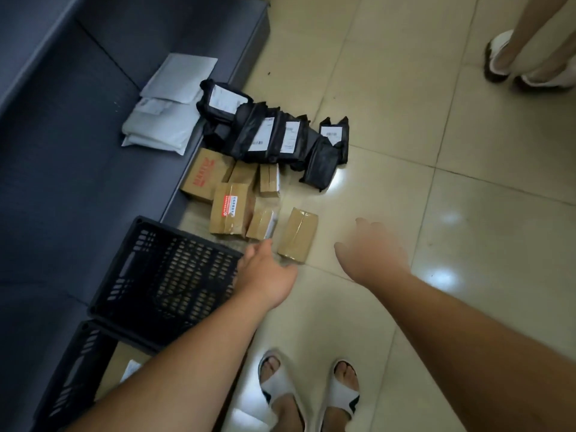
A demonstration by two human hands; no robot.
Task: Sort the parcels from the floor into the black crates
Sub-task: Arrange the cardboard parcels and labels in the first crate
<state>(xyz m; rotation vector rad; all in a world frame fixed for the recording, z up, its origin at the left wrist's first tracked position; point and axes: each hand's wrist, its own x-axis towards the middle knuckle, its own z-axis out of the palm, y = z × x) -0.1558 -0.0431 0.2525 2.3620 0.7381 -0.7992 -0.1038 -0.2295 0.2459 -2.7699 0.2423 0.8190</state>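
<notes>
- Reaching with both hands toward the nearest brown box [297,235] on the floor [436,213]; left hand [268,275] sits just short of its near-left corner, right hand [371,254] off to its right, neither touching it as far as I can tell.
- Both hands are empty with fingers loosely spread, nothing pinched.
- Parcels are still mostly on the floor: a cluster of brown boxes [230,210] beside the sofa [78,151], then a row of black bags [274,135] with white labels further out.
- White mailers [168,120] lie on the sofa seat, not on the floor.
- Near black crate [162,275] sits left of my left arm and looks empty; second crate [71,378] lower left seems to hold something pale, partly hidden by my arm.
- Risk: the box is taped and looks slick, so a one-sided grab could let it slip or tip into the small box [261,224] just beside it.
- Risk: the crate rim is close to my left forearm; swinging the box over could clip it and shove the crate.
- Risk: wrong crate, since I can't tell from here which crate takes which parcel type.
- Another person's feet [505,57] are at top right, well apart from the pile.
</notes>
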